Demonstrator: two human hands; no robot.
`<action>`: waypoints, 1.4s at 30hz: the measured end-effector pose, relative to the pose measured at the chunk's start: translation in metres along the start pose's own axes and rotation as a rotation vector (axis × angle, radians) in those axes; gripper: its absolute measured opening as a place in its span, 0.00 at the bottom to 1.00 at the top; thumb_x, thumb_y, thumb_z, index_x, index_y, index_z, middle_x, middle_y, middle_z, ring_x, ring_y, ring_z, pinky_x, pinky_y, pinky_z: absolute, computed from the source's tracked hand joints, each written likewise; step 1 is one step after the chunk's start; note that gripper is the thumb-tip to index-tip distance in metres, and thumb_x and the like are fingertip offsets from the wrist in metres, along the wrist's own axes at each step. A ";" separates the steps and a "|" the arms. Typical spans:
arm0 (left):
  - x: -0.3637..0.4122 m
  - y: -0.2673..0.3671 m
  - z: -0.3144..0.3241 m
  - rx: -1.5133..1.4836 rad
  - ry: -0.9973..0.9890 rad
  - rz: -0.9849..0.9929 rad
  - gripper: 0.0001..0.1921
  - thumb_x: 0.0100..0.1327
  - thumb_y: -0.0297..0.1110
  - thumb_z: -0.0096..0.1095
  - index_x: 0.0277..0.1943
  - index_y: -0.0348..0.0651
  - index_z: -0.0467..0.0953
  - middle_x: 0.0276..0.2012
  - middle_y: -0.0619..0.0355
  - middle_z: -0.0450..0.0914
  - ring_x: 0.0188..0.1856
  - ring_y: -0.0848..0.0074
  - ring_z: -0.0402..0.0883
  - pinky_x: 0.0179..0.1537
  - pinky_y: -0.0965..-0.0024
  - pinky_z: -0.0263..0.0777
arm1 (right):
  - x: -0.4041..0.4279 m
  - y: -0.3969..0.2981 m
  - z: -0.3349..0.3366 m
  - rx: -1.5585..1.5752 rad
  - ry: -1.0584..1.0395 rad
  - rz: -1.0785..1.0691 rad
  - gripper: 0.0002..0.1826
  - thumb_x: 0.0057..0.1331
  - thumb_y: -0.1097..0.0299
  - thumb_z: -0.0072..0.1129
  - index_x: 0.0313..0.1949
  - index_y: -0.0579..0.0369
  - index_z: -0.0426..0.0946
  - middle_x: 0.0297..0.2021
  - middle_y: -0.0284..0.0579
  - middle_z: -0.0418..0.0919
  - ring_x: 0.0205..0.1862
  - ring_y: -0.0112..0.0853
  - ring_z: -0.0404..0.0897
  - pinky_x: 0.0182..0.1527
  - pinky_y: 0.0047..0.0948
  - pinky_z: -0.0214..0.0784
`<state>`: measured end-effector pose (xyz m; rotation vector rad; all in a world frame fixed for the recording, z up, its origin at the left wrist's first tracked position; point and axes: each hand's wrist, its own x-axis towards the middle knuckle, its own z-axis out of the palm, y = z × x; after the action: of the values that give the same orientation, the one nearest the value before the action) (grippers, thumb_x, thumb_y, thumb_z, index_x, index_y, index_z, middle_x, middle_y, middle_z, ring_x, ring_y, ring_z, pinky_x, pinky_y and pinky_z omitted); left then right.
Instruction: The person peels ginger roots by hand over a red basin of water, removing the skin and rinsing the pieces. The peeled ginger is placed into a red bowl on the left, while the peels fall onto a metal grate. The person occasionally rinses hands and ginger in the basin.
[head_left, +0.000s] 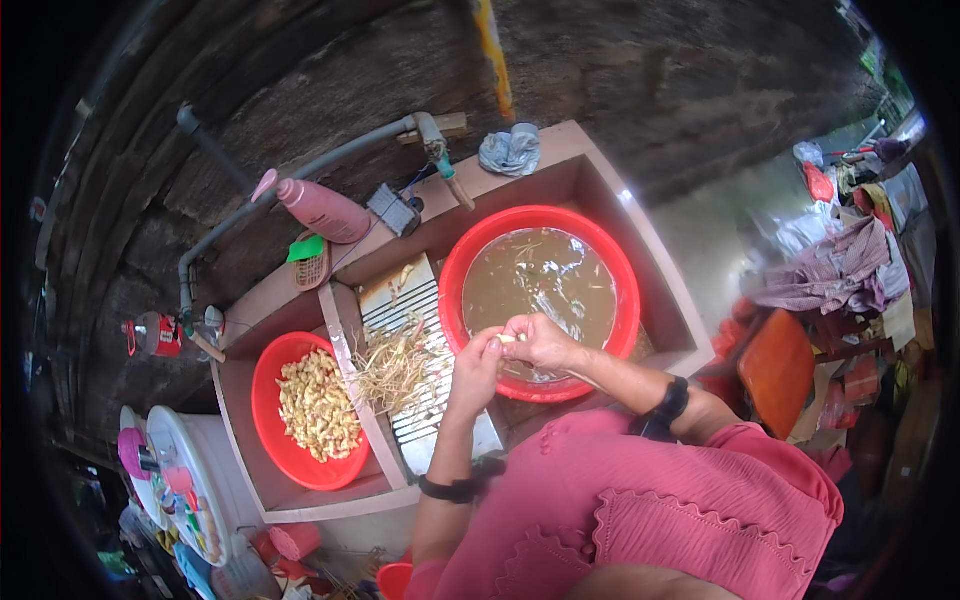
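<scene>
Both hands meet above the near left rim of a large red plastic basin that holds murky brown water with bits floating in it. Between the fingertips is a small pale yellow root piece, apparently ginger. My left hand grips it from the left, and my right hand pinches it from the right. To the left, stringy roots and stalks lie heaped on a white slotted rack. Beyond the sink divider, a smaller red basin holds many pale yellow root pieces.
The tiled sink has raised walls around both basins. On its back ledge stand a pink pump bottle, a small basket, a brush and a crumpled plastic bag. Grey pipe runs behind. An orange stool stands right.
</scene>
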<state>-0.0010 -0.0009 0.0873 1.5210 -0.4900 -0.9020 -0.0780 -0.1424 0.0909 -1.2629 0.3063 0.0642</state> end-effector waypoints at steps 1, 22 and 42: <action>0.004 0.003 0.002 -0.024 -0.028 -0.084 0.13 0.66 0.29 0.45 0.51 0.33 0.69 0.35 0.57 0.76 0.32 0.81 0.75 0.32 0.78 0.70 | -0.002 -0.002 -0.004 0.047 0.011 0.045 0.07 0.58 0.72 0.57 0.30 0.63 0.72 0.23 0.39 0.76 0.22 0.18 0.72 0.22 0.16 0.62; 0.101 -0.092 0.035 -0.321 0.461 -0.589 0.10 0.58 0.27 0.50 0.22 0.34 0.73 0.18 0.56 0.70 0.20 0.73 0.71 0.23 0.69 0.66 | 0.006 0.032 -0.032 -0.550 0.263 -0.046 0.07 0.51 0.71 0.54 0.23 0.64 0.73 0.16 0.57 0.73 0.19 0.40 0.75 0.24 0.37 0.65; 0.117 -0.083 -0.015 0.423 0.069 -0.095 0.07 0.49 0.17 0.60 0.33 0.33 0.73 0.40 0.50 0.74 0.43 0.64 0.77 0.42 0.63 0.74 | 0.037 0.075 -0.127 -0.459 0.258 0.500 0.09 0.50 0.71 0.60 0.31 0.60 0.75 0.27 0.48 0.78 0.26 0.31 0.77 0.26 0.28 0.69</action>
<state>0.0654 -0.0657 -0.0232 1.9664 -0.5877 -0.8498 -0.0835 -0.2438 -0.0227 -1.6251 0.8641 0.4198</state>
